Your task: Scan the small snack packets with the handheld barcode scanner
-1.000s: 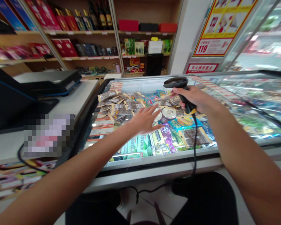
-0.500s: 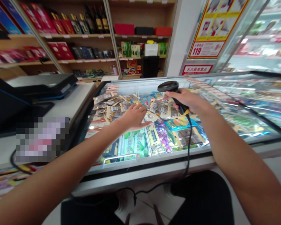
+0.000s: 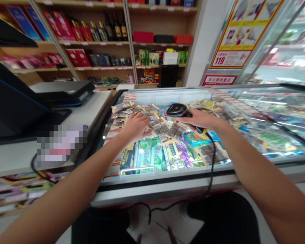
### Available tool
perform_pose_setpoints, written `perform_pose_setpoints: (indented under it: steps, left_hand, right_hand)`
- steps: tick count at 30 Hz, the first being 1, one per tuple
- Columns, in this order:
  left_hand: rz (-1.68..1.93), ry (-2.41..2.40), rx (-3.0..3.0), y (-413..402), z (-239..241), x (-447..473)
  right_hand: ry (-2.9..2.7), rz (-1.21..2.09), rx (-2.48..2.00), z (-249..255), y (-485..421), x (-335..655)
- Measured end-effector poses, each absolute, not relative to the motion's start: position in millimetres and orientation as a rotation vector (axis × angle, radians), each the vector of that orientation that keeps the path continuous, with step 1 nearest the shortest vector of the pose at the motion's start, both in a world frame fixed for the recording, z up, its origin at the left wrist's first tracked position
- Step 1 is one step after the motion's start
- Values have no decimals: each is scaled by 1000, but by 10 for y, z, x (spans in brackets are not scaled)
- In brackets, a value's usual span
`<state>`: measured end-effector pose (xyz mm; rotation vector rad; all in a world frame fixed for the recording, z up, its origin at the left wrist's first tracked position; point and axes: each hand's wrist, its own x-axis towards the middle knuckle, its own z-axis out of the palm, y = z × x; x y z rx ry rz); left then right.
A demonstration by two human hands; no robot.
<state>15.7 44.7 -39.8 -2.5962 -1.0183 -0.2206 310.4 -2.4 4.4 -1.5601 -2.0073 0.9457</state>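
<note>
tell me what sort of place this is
Probably a shop, perhaps at its checkout: the right hand holds a black handheld scanner, a white-framed glass display case has colourful plastic packets, and light wooden shelves hold dark glass bottles.

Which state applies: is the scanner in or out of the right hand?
In: the right hand grips the scanner by its handle.

Two hands (image 3: 136, 127); one scanner (image 3: 177, 110); two wall signs (image 3: 244, 37)
</note>
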Motion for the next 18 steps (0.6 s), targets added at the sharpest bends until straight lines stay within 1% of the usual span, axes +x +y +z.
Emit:
perform_pose_setpoints:
  steps: [6,14,16,18]
  left_hand:
    - [-318,-1153,-2615,326,-464,267]
    - [-198,-862,-2912,194,-566,452]
    - [-193,-894,-2901,205,-547,421]
    - [-229,-1023,-2845,238,-509,358]
  right_hand:
    - [-2053,998,-1439,71,-62,3049]
    - [-1967,899,-1494,15,3,3133]
    - [-1948,942,-1440,17,9,3171]
    - [-1940,1016,-1377,32,-1,3206]
